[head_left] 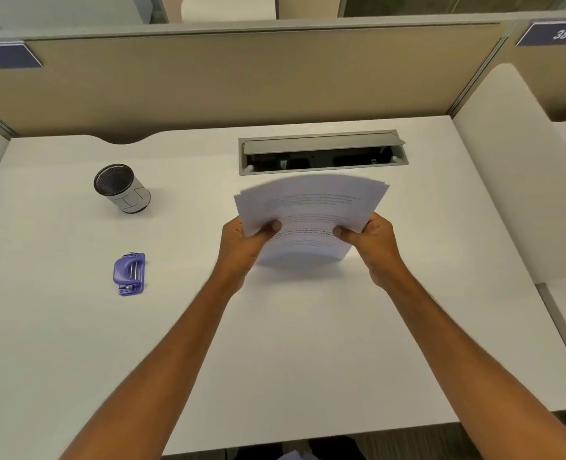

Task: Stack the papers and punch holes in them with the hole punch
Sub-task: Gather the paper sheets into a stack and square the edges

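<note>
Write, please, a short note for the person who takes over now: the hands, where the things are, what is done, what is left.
Hands: the left hand grips the left edge of the papers; the right hand grips the right edge.
Things: the papers are in one bundle, held on end over the desk, with their top edges fanned and not square. The punch lies on the desk to the left, untouched.
Done: papers gathered.
Left: square the stack, then punch the holes.

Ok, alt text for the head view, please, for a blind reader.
The left hand and right hand grip a stack of papers by its sides over the desk. A purple hole punch lies to their left, near a mesh cup.
</note>
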### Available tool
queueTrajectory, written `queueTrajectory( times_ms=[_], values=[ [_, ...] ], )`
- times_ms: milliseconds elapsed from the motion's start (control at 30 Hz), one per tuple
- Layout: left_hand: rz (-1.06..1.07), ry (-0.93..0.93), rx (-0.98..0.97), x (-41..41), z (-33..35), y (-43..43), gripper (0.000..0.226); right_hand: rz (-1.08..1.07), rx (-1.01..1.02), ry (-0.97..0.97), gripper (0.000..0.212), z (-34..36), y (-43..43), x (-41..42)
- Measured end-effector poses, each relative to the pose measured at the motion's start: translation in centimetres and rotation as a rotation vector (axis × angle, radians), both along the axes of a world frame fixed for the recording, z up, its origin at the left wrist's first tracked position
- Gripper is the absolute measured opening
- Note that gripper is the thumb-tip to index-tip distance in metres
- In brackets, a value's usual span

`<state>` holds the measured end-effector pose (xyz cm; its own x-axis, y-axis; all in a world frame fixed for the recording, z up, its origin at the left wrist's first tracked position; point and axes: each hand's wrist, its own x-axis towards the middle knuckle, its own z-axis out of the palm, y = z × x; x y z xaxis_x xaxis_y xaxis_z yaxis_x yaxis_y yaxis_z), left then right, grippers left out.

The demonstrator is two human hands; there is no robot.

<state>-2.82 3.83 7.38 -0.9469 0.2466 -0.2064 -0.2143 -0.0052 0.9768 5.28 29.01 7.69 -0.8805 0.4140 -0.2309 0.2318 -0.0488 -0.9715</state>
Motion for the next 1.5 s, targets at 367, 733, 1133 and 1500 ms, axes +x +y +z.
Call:
queueTrajectory(
  times_ms=[367, 733, 1133, 1500],
  values=[
    [0.023, 0.029, 0.01, 0.6, 0.6, 1.0, 0.039, -0.031, 0.016, 0.014, 0.038, -0.3, -1.1, -0.3],
    [0.043, 0.041, 0.007, 1.2, 0.7, 1.6, 0.049, -0.062, -0.03, 0.027, 0.04, -0.3, -2.1, -0.2],
    [0.046, 0.04, -0.016, 2.0, 0.9, 1.3, 0.039, -0.073, -0.049, 0.026, 0.043, -1.3, -2.6, 0.0],
    [0.114, -0.039, 0.138, 1.1, 1.3, 0.1, 0.033, 0.045, -0.049, -0.044, 0.03, -2.0, -0.8, 1.3]
  ],
)
